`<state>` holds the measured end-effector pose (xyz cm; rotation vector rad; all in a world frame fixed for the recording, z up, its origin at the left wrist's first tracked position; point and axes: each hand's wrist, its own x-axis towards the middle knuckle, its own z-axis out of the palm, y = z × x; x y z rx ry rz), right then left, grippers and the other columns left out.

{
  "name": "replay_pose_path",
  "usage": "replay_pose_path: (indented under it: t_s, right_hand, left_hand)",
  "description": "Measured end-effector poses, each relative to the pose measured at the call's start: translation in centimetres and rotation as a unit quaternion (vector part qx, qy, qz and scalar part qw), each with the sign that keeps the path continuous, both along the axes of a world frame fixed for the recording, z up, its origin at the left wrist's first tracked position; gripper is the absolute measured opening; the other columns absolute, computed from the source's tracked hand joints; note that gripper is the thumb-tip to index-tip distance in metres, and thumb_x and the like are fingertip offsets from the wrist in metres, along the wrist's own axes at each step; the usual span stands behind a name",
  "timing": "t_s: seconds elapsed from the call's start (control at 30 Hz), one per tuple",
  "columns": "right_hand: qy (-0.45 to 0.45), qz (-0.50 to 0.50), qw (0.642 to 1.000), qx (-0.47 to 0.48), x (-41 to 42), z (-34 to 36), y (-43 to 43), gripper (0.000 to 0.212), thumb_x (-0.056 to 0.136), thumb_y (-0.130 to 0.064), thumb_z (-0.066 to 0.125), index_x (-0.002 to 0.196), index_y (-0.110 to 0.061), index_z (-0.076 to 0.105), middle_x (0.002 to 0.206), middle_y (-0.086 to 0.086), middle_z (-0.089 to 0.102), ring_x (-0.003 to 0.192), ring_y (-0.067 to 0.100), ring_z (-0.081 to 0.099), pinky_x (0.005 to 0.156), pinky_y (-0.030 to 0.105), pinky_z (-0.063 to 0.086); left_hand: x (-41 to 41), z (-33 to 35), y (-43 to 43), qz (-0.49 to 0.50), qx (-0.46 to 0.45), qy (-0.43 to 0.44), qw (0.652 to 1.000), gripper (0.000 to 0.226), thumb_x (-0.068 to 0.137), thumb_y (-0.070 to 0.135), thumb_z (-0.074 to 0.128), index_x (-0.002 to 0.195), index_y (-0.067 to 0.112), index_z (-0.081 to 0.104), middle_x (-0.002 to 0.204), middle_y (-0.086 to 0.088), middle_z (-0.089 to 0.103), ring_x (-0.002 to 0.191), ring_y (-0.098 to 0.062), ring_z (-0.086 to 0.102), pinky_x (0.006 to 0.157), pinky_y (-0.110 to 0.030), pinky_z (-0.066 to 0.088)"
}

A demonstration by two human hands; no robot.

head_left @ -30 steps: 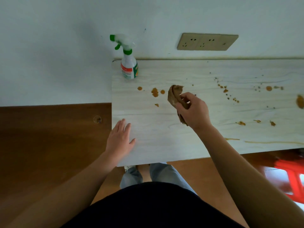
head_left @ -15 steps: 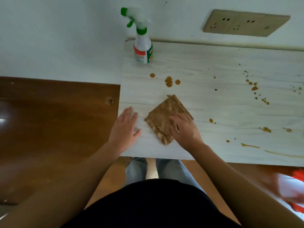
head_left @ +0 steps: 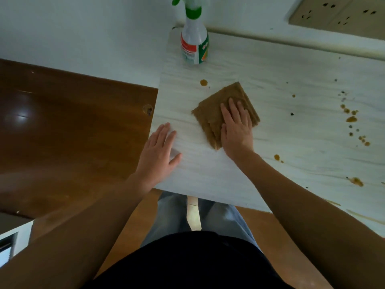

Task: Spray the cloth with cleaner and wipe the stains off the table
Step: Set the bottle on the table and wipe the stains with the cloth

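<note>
Pale wood-grain tabletop (head_left: 270, 147) by the white wall: the folded brown cloth (head_left: 210, 113) has slid forward over two orange-brown spots, so wiping is underway. One round stain (head_left: 203, 82) remains just beyond it. My right grip (head_left: 236, 130) presses the cloth with straight fingers; my left grip (head_left: 158, 151) rests flat on the tabletop.

Showing colours and patterns over a stained table (head_left: 281, 130).

Displaying a whitish top with faint grey wood-grain streaks; carrying amber-brown stains (head_left: 203, 82) as round drops and scattered specks, a few nearly black; bearing a plain tan-brown cloth (head_left: 208, 115); presenting a spray bottle (head_left: 194, 41) in translucent white, with green trigger and collar and a red, white, green and orange label; adjoining a glossy reddish-brown floor (head_left: 73, 132), a pale grey-white wall (head_left: 83, 28) and a beige socket panel (head_left: 341, 15) with dark slots; including light blue jeans (head_left: 168, 215) and a black top (head_left: 187, 265) below.
</note>
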<state>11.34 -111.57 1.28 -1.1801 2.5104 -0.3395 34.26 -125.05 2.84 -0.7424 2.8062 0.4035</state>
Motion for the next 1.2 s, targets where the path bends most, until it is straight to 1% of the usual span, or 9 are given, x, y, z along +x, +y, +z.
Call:
replay_pose_path:
  t_s: [0.1, 0.27, 0.43, 0.5, 0.6, 0.83, 0.97, 1.07, 1.2]
  right_hand:
    - [0.018, 0.086, 0.996, 0.026, 1.3, -0.4, -0.1, 0.060, 0.101, -0.023, 0.041, 0.159, -0.020, 0.025, 0.168, 0.003, 0.017, 0.156, 0.032, 0.005, 0.126, 0.052, 0.005]
    - [0.048, 0.187, 0.981, 0.021, -1.1, -0.6, 1.8, 0.059, 0.102, -0.029, 0.045, 0.158, -0.021, 0.028, 0.166, 0.003, 0.024, 0.155, 0.029, 0.015, 0.127, 0.047, 0.009]
    - [0.047, 0.109, 0.993, 0.028, -1.5, -0.1, 3.4, 0.058, 0.104, -0.031, 0.043, 0.159, -0.022, 0.026, 0.167, 0.001, 0.021, 0.156, 0.024, 0.012, 0.127, 0.041, 0.004]
    - [0.034, 0.074, 0.996, 0.037, -1.3, 0.1, 3.8, 0.058, 0.105, -0.033, 0.042, 0.159, -0.022, 0.024, 0.168, 0.002, 0.019, 0.156, 0.024, 0.010, 0.127, 0.042, 0.005]
    - [0.016, 0.067, 0.997, 0.045, -2.4, 0.1, 3.1, 0.061, 0.105, -0.039, 0.042, 0.160, -0.023, 0.022, 0.168, 0.002, 0.016, 0.156, 0.023, 0.007, 0.127, 0.043, 0.004]
    - [0.011, -0.003, 1.000, 0.010, -8.5, -0.7, -6.1, 0.064, 0.102, -0.043, 0.045, 0.159, -0.022, 0.024, 0.168, 0.005, 0.016, 0.155, 0.030, 0.007, 0.127, 0.048, 0.003]
    - [0.002, -0.072, 0.997, -0.024, -4.0, -1.2, -9.1, 0.063, 0.100, -0.042, 0.047, 0.157, -0.020, 0.031, 0.168, 0.007, 0.018, 0.156, 0.032, 0.005, 0.127, 0.047, -0.001]
    - [-0.022, -0.031, 0.998, -0.053, 0.6, -0.8, -7.6, 0.055, 0.103, -0.036, 0.044, 0.155, -0.021, 0.037, 0.166, 0.005, 0.024, 0.156, 0.030, 0.009, 0.127, 0.046, 0.000]
    - [-0.017, 0.071, 0.996, -0.048, 1.8, -0.7, -4.1, 0.051, 0.103, -0.028, 0.041, 0.153, -0.023, 0.041, 0.164, 0.002, 0.030, 0.155, 0.026, 0.017, 0.127, 0.047, 0.012]
  left_hand:
    - [-0.1, -0.4, 0.2, 0.025, -0.002, 0.024, 0.999, 0.069, 0.102, 0.051, 0.052, 0.155, 0.009, 0.038, 0.167, -0.015, 0.030, 0.156, -0.032, 0.026, 0.123, -0.049, 0.035]
    - [-1.0, -1.2, -0.3, 0.044, -0.013, 0.068, 0.997, 0.062, 0.104, 0.047, 0.050, 0.152, 0.009, 0.043, 0.165, -0.016, 0.033, 0.155, -0.033, 0.029, 0.122, -0.048, 0.035]
    - [-2.8, -2.5, -0.9, 0.054, -0.030, 0.074, 0.995, 0.062, 0.105, 0.049, 0.048, 0.153, 0.010, 0.041, 0.165, -0.017, 0.032, 0.155, -0.033, 0.027, 0.122, -0.050, 0.035]
    - [-2.4, -3.3, -0.8, 0.044, -0.040, 0.080, 0.995, 0.064, 0.106, 0.049, 0.045, 0.155, 0.009, 0.037, 0.167, -0.018, 0.028, 0.157, -0.033, 0.023, 0.124, -0.050, 0.031]
    - [-2.1, -4.2, -0.6, 0.041, -0.052, 0.092, 0.994, 0.066, 0.107, 0.048, 0.041, 0.159, 0.009, 0.031, 0.170, -0.017, 0.021, 0.160, -0.031, 0.015, 0.128, -0.050, 0.022]
    - [-2.0, -5.5, -0.4, 0.049, -0.064, 0.104, 0.991, 0.067, 0.106, 0.048, 0.040, 0.160, 0.010, 0.030, 0.171, -0.015, 0.017, 0.161, -0.029, 0.012, 0.129, -0.050, 0.019]
    - [-2.0, -5.7, -0.4, 0.055, -0.067, 0.108, 0.990, 0.067, 0.106, 0.048, 0.041, 0.160, 0.010, 0.031, 0.171, -0.015, 0.019, 0.161, -0.029, 0.013, 0.130, -0.048, 0.017]
    - [-2.1, -5.5, -0.4, 0.051, -0.072, 0.110, 0.990, 0.066, 0.106, 0.048, 0.040, 0.160, 0.010, 0.031, 0.171, -0.016, 0.019, 0.160, -0.030, 0.014, 0.129, -0.050, 0.019]
    - [-2.1, -5.4, -0.3, 0.050, -0.075, 0.109, 0.990, 0.067, 0.105, 0.047, 0.043, 0.159, 0.008, 0.033, 0.170, -0.018, 0.021, 0.159, -0.031, 0.017, 0.127, -0.053, 0.024]
